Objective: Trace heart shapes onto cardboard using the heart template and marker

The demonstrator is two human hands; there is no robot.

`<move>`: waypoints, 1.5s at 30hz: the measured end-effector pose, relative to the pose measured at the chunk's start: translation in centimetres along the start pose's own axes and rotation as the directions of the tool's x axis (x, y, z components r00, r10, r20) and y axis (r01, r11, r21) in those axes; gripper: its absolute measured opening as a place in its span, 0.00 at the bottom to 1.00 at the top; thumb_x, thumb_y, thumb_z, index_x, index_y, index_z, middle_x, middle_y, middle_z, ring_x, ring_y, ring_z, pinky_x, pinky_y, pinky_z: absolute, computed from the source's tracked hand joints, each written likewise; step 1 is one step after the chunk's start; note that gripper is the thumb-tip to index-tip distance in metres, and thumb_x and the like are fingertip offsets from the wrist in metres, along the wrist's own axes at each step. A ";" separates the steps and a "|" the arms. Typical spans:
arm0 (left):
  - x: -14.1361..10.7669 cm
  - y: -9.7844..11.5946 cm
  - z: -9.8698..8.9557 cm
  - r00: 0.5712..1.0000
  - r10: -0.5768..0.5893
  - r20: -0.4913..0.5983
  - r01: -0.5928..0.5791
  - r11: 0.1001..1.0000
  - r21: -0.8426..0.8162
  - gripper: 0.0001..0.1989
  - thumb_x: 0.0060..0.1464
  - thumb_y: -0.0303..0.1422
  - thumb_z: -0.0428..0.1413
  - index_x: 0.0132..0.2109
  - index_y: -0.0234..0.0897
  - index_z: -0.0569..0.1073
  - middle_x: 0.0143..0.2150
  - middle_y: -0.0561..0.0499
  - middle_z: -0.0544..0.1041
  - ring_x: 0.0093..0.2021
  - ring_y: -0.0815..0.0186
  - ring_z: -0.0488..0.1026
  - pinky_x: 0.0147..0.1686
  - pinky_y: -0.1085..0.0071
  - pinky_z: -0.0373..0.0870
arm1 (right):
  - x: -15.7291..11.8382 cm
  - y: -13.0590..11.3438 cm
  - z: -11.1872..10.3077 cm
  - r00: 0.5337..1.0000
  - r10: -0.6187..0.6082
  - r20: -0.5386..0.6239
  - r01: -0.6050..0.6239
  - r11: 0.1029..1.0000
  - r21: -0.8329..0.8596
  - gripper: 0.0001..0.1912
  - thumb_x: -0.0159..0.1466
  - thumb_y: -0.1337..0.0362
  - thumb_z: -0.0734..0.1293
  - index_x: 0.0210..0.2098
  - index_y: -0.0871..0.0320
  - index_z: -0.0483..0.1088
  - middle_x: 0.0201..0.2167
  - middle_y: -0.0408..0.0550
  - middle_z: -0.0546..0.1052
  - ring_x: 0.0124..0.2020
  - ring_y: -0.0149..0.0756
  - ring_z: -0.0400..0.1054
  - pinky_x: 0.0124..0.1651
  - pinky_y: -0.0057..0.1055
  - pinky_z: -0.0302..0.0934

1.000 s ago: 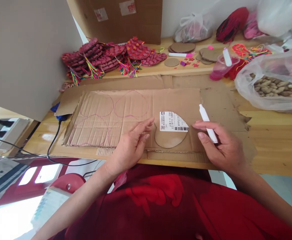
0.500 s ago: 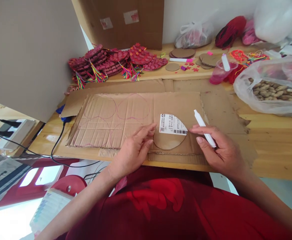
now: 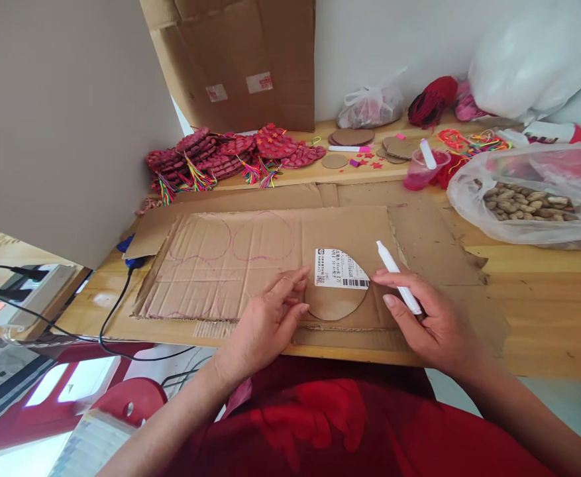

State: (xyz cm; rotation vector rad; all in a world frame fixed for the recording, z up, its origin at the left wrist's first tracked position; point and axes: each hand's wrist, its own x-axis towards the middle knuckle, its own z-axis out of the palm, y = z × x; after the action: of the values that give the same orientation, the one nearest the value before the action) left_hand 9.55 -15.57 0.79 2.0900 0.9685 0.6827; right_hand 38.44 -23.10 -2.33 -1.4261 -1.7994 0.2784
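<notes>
Steady the cardboard disc (image 3: pixel 337 305) at nine o'clock, left hand (image 3: pixel 265 318) loosely open — right hand (image 3: pixel 436 321) grasping the marker (image 3: pixel 393 270) near three.

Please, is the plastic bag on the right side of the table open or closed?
Open. The mouth of the plastic bag is spread wide, and the peanuts can be seen inside it.

Both hands low over bench (image 3: pixel 543 331) front edge: left (image 3: pixel 275 311) palm inward, fingers curled; right (image 3: pixel 419 311) thumb and index parted.
</notes>
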 end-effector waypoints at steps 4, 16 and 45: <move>0.3 0.0 -0.5 0.999 -0.001 -0.046 0.003 0.999 0.034 0.27 0.67 0.27 0.55 0.70 0.45 0.66 0.64 0.44 0.74 0.57 0.63 0.77 0.53 0.64 0.82 | -0.2 0.0 -0.1 0.999 0.035 -0.017 -0.035 0.999 0.002 0.17 0.72 0.66 0.65 0.59 0.48 0.70 0.56 0.49 0.80 0.59 0.46 0.75 0.60 0.46 0.71; 2.2 1.3 1.4 0.998 0.046 0.034 -0.057 0.872 0.486 0.44 0.58 0.41 0.69 0.73 0.44 0.55 0.70 0.35 0.68 0.71 0.42 0.66 0.63 0.41 0.68 | 0.2 -0.5 -0.1 0.975 0.116 -0.189 -0.128 0.991 -0.050 0.14 0.71 0.64 0.66 0.56 0.50 0.72 0.53 0.51 0.82 0.53 0.45 0.78 0.58 0.45 0.73; 11.4 5.9 1.5 0.640 0.103 0.761 -0.652 0.596 0.468 0.50 0.45 0.25 0.67 0.74 0.47 0.61 0.77 0.42 0.60 0.69 0.42 0.66 0.66 0.47 0.66 | 0.3 -0.6 -0.3 0.957 0.176 -0.232 -0.183 0.983 -0.011 0.14 0.71 0.63 0.66 0.56 0.51 0.72 0.50 0.49 0.82 0.49 0.42 0.79 0.53 0.39 0.73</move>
State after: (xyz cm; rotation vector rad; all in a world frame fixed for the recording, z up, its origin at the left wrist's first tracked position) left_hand 19.67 -9.77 6.31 2.9890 0.2875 -0.4050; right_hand 38.23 -23.13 -1.61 -1.5792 -1.4964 0.1690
